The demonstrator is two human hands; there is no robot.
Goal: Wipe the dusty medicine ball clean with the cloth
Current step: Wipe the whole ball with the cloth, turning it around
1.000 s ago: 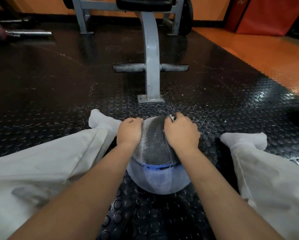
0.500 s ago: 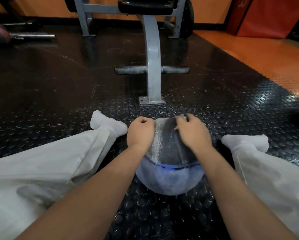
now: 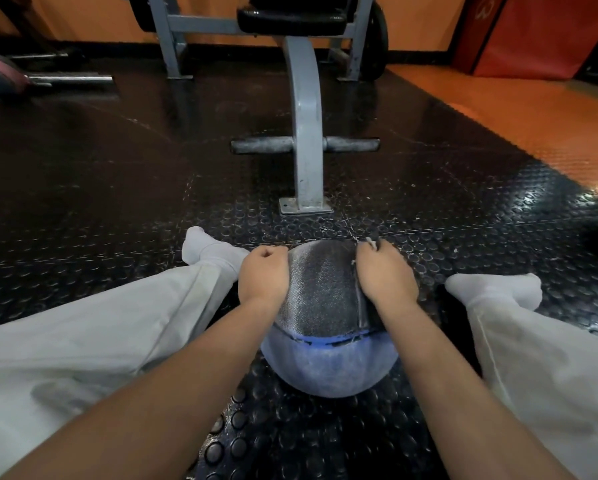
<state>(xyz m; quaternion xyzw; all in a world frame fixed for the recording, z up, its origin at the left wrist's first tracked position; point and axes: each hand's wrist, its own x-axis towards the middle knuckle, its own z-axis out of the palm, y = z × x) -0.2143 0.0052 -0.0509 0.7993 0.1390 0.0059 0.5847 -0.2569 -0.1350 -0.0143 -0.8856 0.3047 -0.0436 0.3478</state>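
Note:
A dusty blue medicine ball [image 3: 328, 368] lies on the floor between my outstretched legs. A dark grey textured cloth [image 3: 320, 292] is stretched over its top half, and a brighter blue strip shows just below the cloth's near edge. My left hand [image 3: 262, 277] sits on the ball's left side with fingers curled round the cloth's left edge. At the right side, my right hand [image 3: 384, 275] pinches the cloth's frayed right edge. The ball's far side is hidden.
My legs in light trousers [image 3: 93, 341] and white socks [image 3: 495, 289] flank the ball. A grey bench frame [image 3: 306, 147] stands bolted to the studded black rubber floor [image 3: 117, 202] just ahead. A barbell [image 3: 65, 79] lies far left. Orange flooring [image 3: 533, 112] begins at the right.
Both hands keep their hold on the cloth over the ball. The hands have spread slightly apart, showing more cloth between them. The view has shifted, so the ball sits further right.

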